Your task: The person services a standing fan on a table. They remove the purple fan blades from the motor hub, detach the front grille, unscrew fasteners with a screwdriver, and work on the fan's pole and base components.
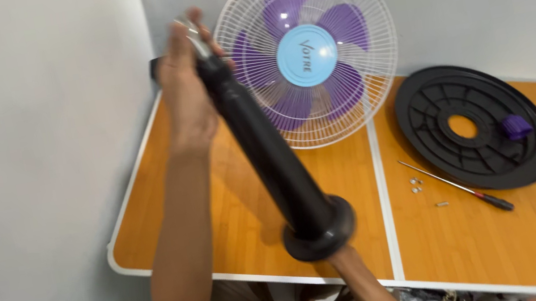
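Item: black fan stand pole (268, 150), tapered tube with a flared round collar at its lower end and a short bright metal rod at its top. Held in mid-air above the orange folding table (234, 208), left of centre of the frame.

Long axis: runs diagonally, from the metal tip at upper left of centre down to the collar at lower centre.

Left hand (187, 87): wrapped closed around the narrow upper end of the pole, just below the metal rod; forearm rises from the lower left.

Right hand: hidden behind the collar; only the wrist shows beneath it at lower centre, so the grip cannot be told, though it appears to support the pole from below.

Also on the table:
- Fan head (309, 51), white wire guard, purple blades, pale blue hub, upper centre, just behind the pole.
- Round black fan base (473, 129), right of centre, well apart from both hands.
- Purple cap (517, 126) resting on the base.
- Screwdriver (458, 187) and small screws (417, 184) just beside the base, nearer the right forearm.
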Demonstrator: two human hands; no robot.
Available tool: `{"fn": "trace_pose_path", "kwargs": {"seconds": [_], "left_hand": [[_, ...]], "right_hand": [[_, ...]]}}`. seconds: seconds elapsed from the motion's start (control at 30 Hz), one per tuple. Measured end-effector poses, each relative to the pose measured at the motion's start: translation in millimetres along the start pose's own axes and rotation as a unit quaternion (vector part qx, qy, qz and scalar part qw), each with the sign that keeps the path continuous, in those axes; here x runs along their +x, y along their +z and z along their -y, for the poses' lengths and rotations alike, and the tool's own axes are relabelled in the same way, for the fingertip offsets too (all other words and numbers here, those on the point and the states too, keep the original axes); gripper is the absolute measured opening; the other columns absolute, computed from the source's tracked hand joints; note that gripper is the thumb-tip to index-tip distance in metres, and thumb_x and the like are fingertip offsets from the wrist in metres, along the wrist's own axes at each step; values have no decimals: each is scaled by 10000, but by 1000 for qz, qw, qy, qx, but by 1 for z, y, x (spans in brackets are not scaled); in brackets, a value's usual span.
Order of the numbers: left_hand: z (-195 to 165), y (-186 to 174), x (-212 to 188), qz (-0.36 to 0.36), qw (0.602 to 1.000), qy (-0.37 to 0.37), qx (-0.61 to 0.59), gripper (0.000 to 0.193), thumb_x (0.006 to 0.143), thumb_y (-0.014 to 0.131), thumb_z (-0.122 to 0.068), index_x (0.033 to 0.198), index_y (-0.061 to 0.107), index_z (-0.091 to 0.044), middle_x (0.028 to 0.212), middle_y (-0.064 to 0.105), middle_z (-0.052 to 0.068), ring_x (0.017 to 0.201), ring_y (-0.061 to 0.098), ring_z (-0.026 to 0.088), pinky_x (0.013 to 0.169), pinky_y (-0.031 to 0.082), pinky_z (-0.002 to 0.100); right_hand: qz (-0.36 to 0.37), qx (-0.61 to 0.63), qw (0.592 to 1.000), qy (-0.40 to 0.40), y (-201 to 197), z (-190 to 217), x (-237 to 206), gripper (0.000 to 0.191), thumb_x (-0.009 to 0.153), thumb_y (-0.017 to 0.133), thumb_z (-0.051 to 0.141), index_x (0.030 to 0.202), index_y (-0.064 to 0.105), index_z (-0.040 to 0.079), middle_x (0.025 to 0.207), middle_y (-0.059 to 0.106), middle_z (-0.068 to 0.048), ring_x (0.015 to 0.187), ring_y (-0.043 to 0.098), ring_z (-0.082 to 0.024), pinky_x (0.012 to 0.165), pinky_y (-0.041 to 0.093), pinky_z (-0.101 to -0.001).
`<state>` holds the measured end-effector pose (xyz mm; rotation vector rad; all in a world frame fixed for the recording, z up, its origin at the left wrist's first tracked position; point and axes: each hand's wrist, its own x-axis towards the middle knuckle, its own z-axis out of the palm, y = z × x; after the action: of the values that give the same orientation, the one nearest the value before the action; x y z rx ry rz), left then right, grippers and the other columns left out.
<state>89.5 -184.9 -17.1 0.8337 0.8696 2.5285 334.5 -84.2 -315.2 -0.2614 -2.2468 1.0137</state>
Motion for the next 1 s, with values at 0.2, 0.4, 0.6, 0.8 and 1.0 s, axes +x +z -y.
{"fn": "trace_pose_path", "kwargs": {"seconds": [0.2,0.4,0.6,0.8,1.0], "left_hand": [[-10,7,7,132,971,155,126,495,1150,464,-490,1382,556,-63,888,596,10,757,592,83,710,550,258],[15,17,-29,179,944,159,229,509,1161,426,-501,1442,512,-85,772,527,-16,737,537,63,755,481,211],[40,19,-49,190,965,86,159,501,1151,460,-456,1462,512,-67,845,501,-9,809,487,70,763,426,223],[38,7,-55,252,957,49,133,403,1146,428,-214,1489,529,-29,956,559,6,901,506,63,836,427,223],[44,6,-66,255,944,49,204,425,1089,491,-93,1507,485,-17,1122,630,39,1025,556,79,925,476,235]], "right_hand": [[18,-88,994,-56,-14,11,6,245,885,595,-32,1103,684,35,1096,729,-184,1001,721,-308,847,594,-392],[-148,46,984,83,-51,63,70,232,1050,519,22,1231,665,32,1166,731,-128,1069,737,-224,913,618,-352],[-9,129,992,6,-39,122,116,693,927,723,141,1527,400,16,1430,588,-171,1300,594,-276,1045,512,-418],[7,186,981,46,-29,111,113,690,957,730,133,1548,390,26,1426,606,-158,1365,583,-268,1131,480,-413],[-4,232,973,16,-21,88,100,691,985,710,106,1580,366,32,1475,564,-162,1345,584,-279,1161,472,-418]]}}
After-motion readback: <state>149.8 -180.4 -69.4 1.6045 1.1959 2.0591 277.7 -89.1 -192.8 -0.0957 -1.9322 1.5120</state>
